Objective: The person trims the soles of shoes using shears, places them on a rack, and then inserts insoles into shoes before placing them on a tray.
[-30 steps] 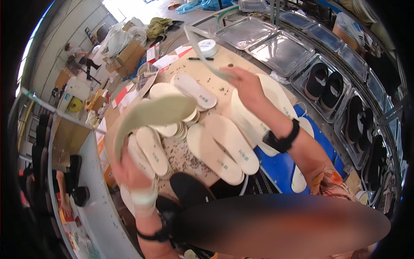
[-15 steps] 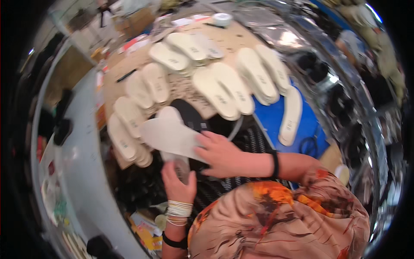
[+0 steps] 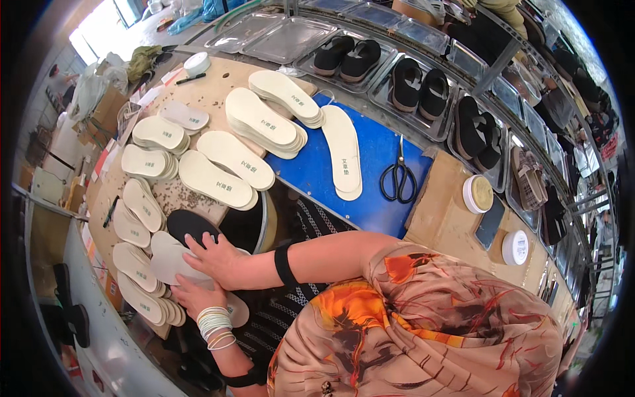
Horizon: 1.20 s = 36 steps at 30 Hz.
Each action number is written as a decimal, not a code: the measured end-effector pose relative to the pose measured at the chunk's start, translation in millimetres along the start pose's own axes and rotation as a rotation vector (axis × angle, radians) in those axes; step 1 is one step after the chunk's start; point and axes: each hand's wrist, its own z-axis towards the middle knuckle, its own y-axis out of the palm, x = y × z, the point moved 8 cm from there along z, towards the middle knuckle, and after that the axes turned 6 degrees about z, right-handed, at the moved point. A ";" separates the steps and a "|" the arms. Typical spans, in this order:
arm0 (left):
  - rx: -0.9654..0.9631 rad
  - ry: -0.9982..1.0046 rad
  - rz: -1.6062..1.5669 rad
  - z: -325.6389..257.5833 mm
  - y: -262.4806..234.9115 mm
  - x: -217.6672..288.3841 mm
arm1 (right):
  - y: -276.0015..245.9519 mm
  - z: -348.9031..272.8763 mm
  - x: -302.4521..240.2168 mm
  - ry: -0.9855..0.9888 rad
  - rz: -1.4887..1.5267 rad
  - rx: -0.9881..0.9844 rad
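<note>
A pale insole (image 3: pixel 170 259) lies over a black insole (image 3: pixel 190 225) near the table's front left. My right hand (image 3: pixel 217 259) grips the pale insole, with its fingers partly spread and reaching over the black one. My left hand (image 3: pixel 198 296) is just below, its fingers bent on the lower side of the pale insoles. A light rounded end of another insole (image 3: pixel 237 309) sticks out beside my left wrist. My thumbs and the overlapping insole edges are partly hidden. Stacks of cream insoles (image 3: pixel 218 180) with green printing stand right beyond my hands.
A blue board (image 3: pixel 370 198) holds black-handled scissors (image 3: pixel 399 178) and a cream insole pair (image 3: pixel 342 149). Round tubs (image 3: pixel 478 193) stand on cardboard at the right. Trays with dark shoes (image 3: pixel 413 86) line the rack behind. Smaller insole stacks (image 3: pixel 139 264) sit at the left edge.
My view has turned to the right, so the table appears further left and the shoe rack shows. My hands have come closer together on the pale insole.
</note>
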 end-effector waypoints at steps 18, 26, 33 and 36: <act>0.012 0.050 -0.213 -7.1 -1.5 -52.3 | 2.8 -6.3 47.3 0.178 0.691 -0.132; -0.277 -0.022 -0.960 -36.3 -2.5 -116.4 | -40.8 -21.4 77.1 0.152 0.661 -0.136; -0.557 -0.144 -1.368 -123.1 -40.6 -108.0 | -46.0 -76.6 55.8 0.070 0.726 -0.298; -0.710 -0.168 -1.433 -144.1 -35.9 -109.3 | -55.2 -110.3 22.6 0.618 1.609 -0.671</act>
